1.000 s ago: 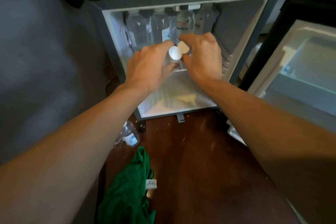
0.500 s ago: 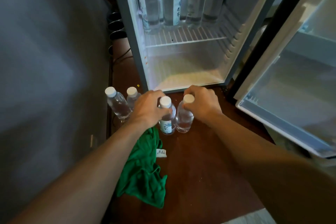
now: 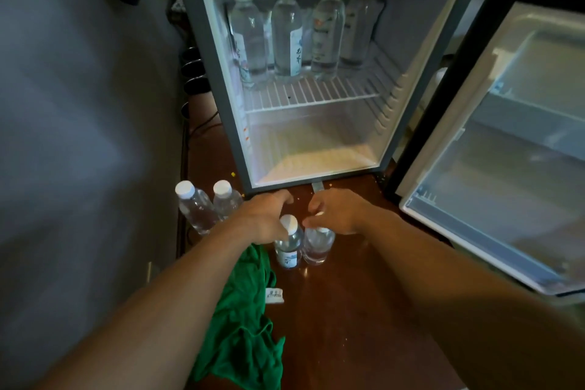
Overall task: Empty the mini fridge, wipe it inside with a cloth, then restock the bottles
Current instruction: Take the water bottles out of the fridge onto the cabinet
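Just moved two bottles (image 3: 288, 247) from mini fridge (image 3: 218, 73) onto table (image 3: 348, 310) right in front. Easing left hand (image 3: 259, 218) open off one cap; can't tell right hand (image 3: 342, 212) grip on other. Still emptying, with four bottles (image 3: 286, 38) left inside.

clear plastic bottles (image 3: 288, 244), glossy wooden floor (image 3: 342, 310), green cloth (image 3: 243, 320)

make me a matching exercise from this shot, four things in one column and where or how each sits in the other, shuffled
Things:
1. green cloth
2. tall bottles
3. fridge door
4. small bottle pair

Places or states:
a. standing on the wire shelf
b. swung open, on the right
c. crumpled on the brown surface
d. upright by the grey wall

Pairs: 1-c, 2-a, 3-b, 4-d
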Motion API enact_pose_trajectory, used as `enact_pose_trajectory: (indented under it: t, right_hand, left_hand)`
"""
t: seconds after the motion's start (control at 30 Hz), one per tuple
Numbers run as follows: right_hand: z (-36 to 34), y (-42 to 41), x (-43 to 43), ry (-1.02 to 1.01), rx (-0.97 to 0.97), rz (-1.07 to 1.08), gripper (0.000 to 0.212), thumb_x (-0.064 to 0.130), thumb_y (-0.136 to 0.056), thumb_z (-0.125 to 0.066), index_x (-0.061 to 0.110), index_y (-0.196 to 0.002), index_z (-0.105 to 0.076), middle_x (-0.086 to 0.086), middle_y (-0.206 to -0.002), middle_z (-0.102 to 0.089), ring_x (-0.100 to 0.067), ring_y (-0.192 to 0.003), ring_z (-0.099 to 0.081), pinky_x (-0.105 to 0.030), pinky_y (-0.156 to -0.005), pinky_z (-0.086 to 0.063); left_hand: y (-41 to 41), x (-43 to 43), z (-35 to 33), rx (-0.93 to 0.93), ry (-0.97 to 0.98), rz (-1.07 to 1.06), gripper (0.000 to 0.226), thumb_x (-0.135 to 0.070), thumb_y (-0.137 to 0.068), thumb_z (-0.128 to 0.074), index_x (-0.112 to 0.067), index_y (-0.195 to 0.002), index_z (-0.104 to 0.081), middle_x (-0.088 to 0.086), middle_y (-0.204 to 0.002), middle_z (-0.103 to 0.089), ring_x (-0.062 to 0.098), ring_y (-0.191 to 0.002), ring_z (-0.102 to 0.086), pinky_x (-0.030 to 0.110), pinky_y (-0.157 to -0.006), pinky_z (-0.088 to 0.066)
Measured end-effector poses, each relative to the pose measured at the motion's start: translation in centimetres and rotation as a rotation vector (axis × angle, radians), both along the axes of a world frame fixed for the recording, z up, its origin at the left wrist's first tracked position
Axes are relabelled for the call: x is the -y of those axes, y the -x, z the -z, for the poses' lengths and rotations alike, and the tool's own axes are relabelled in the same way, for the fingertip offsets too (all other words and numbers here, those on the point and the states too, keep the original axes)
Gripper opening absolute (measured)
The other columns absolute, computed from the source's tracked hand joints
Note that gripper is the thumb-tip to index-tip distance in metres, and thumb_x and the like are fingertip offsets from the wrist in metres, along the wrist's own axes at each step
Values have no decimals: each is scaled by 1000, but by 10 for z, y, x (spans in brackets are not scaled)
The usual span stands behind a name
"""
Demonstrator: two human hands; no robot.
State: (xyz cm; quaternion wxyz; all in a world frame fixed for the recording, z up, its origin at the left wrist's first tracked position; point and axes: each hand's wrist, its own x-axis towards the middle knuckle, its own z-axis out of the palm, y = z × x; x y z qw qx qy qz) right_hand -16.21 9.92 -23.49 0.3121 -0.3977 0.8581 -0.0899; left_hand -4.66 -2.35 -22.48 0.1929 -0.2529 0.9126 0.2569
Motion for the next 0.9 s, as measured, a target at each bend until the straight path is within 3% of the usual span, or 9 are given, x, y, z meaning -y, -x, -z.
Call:
enact_pose_trajectory:
  t: [0.1, 0.2, 0.43, 0.57, 0.7, 0.8, 0.83, 0.87, 0.9]
  right_hand:
    - [-36, 19, 11, 215, 12, 203, 33, 43, -90, -62, 16, -109, -65, -3, -112, -64, -19, -101, -58, -28, -81, -42]
    - [-67, 40, 25, 413, -24, 392, 29, 35, -91, -62, 18, -115, -64, -3, -115, -64, -21, -106, -59, -31, -89, -46]
    - [-125, 98, 69, 658, -131, 452, 32, 30, -90, -63, 18, -120, -58, -8, -124, -60, -25, -111, -57, -33, -91, -46]
    - [-135, 122, 107, 682, -103, 442, 42, 32, -88, -66, 16, -126, -56, -9, -128, -59, -28, -112, -59, -33, -94, -48]
    - [-131, 143, 156, 679, -105, 464, 48, 42, -89, -64, 8, -123, -60, -11, -125, -60, -30, -114, -58, -35, -94, -47]
    - [-123, 153, 189, 686, -25, 445, 46, 48, -92, -55, 14, -123, -61, -10, -126, -63, -30, -116, -57, -27, -89, -43]
    - [-121, 155, 196, 706, 6, 468, 46, 49, -91, -55, 18, -125, -59, -9, -128, -62, -29, -117, -56, -23, -84, -39]
    - [-118, 158, 203, 723, 23, 501, 46, 50, -91, -55, 22, -126, -57, -7, -129, -61, -28, -117, -56, -22, -80, -34]
    - [-115, 160, 207, 728, 29, 518, 45, 51, -90, -55, 23, -126, -56, -6, -129, -61, -27, -117, -56, -21, -78, -31]
  left_hand:
    - [20, 15, -51, -103, -38, -60, 53, -21, -85, -68, -27, -133, -47, 1, -121, -60, 20, -104, -57, 30, -85, -47]
    - [40, 28, -93, -344, -58, -178, 46, -25, -89, -65, -29, -132, -47, -1, -118, -60, 18, -105, -56, 31, -87, -45]
    - [110, 58, -144, -816, -65, -514, 60, -30, -86, -67, -25, -138, -39, 2, -135, -46, 22, -119, -49, 41, -97, -46]
    - [144, 81, -147, -826, 20, -701, 42, -31, -88, -64, -15, -126, -54, 7, -125, -58, 28, -111, -58, 32, -81, -46]
    - [174, 101, -141, -707, 61, -812, 41, -37, -98, -51, -10, -127, -57, 13, -129, -58, 25, -117, -57, 26, -87, -44]
    - [195, 120, -133, -689, 32, -834, 29, -36, -99, -46, -17, -88, -64, 5, -90, -63, 16, -75, -64, 7, -48, -45]
    - [197, 124, -130, -666, 68, -776, 32, -38, -100, -42, -16, -97, -65, 9, -103, -64, 18, -89, -64, 8, -62, -49]
    - [199, 130, -125, -647, 113, -723, 45, -43, -98, -36, -12, -119, -61, 15, -127, -58, 23, -114, -57, 17, -90, -47]
    - [198, 134, -123, -639, 216, -711, 57, -49, -96, -34, -10, -135, -51, 15, -144, -46, 26, -132, -44, 27, -108, -33]
